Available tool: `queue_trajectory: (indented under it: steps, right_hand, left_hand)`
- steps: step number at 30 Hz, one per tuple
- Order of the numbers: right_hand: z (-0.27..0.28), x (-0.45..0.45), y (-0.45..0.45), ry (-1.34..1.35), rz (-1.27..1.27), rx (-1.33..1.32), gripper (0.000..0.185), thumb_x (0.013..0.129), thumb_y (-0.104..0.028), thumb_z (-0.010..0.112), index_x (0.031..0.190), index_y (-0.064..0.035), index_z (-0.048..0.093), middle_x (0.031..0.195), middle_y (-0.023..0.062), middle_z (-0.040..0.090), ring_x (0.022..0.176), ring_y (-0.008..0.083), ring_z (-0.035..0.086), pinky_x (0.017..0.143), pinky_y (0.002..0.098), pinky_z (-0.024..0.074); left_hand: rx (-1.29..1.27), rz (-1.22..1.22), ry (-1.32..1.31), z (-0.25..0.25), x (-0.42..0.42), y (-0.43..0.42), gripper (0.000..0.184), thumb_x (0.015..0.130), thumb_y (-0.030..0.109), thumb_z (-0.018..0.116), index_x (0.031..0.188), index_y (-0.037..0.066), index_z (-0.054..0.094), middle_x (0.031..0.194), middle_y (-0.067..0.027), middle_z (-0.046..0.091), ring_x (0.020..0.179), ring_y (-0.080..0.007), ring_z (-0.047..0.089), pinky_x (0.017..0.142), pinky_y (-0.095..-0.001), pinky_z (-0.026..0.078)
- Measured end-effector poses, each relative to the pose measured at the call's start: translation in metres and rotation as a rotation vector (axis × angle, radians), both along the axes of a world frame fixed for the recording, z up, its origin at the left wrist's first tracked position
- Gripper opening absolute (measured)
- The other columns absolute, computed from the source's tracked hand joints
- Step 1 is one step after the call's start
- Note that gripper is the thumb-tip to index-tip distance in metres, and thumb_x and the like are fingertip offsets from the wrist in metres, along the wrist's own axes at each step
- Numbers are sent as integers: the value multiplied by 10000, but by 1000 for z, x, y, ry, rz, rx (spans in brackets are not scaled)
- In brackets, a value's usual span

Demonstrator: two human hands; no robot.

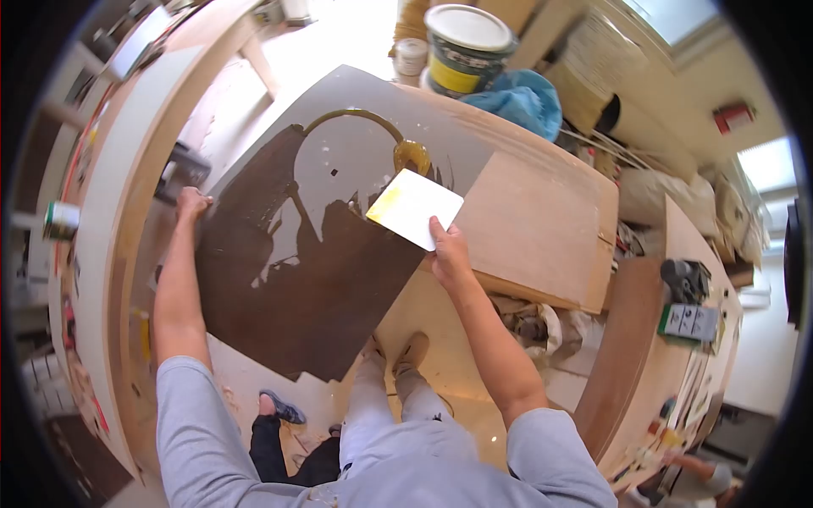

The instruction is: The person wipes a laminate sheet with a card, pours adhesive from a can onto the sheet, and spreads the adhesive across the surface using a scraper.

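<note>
A large grey sheet (360, 140) with a broad dark brown coated area lies in front of me, overhanging the work table on the near side. A curved trail of amber liquid (354, 113) crosses its far part and ends in a thick puddle (412, 156). My right hand (447, 252) is closed on a white flat spreader (417, 208), whose far left edge is smeared yellow. The spreader is over the sheet, just below the puddle. At the sheet's left edge my left hand (193, 203) is closed, fingers curled against that edge.
A pale board (533, 229) lies on the table at the right. Behind stand a lidded bucket (467, 51) and a blue plastic bag (521, 103). A long bench (157, 127) runs along the left. Another person's shoe (284, 407) shows near my feet.
</note>
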State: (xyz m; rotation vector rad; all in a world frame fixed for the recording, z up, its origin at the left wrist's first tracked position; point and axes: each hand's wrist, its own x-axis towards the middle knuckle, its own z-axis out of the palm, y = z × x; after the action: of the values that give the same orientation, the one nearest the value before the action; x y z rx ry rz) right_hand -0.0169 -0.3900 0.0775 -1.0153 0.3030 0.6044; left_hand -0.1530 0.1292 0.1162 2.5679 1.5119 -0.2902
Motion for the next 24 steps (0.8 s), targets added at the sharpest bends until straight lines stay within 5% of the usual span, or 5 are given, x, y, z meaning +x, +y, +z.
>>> queue_trajectory:
  steps: [9, 11, 14, 19, 24]
  right_hand:
    - [-8, -9, -3, -44, 101, -62, 299, 949, -141, 522, 1185, 36, 473, 1109, 111, 587, 982, 189, 585, 872, 329, 481]
    - [-3, -7, -8, -62, 113, -78, 283, 952, -131, 508, 1183, 29, 470, 1111, 105, 580, 970, 190, 591, 851, 329, 495]
    - [-7, 7, -18, -69, 157, -100, 260, 960, -138, 491, 1186, -12, 472, 1094, 81, 582, 971, 187, 590, 840, 339, 500]
    - [-23, 41, -42, -93, 161, -205, 273, 949, -114, 499, 1185, 20, 468, 1090, 111, 587, 957, 219, 600, 833, 375, 510]
    - [-29, 81, -86, -175, 102, -372, 289, 934, -87, 509, 1190, 46, 495, 1117, 140, 595, 976, 237, 599, 841, 362, 483]
  left_hand:
    - [-390, 606, -403, -107, -134, -111, 561, 682, 306, 789, 1040, -92, 620, 1085, -203, 648, 985, -240, 635, 834, -352, 496]
    - [-367, 643, -481, -218, -163, -136, 449, 771, 308, 718, 995, -71, 630, 1062, -197, 643, 966, -232, 634, 813, -381, 510]
    - [-580, 1046, -713, -172, -133, -294, 550, 819, 326, 672, 1156, -79, 513, 1202, -217, 553, 1084, -336, 555, 890, -529, 479]
    - [-1087, 1040, -936, -148, -90, -522, 249, 878, 245, 626, 821, 48, 484, 647, -47, 514, 495, -152, 489, 460, -324, 437]
    - [-1542, 1066, -893, -128, -22, -665, 235, 932, 231, 558, 910, 5, 496, 780, -108, 601, 643, -197, 629, 542, -299, 536]
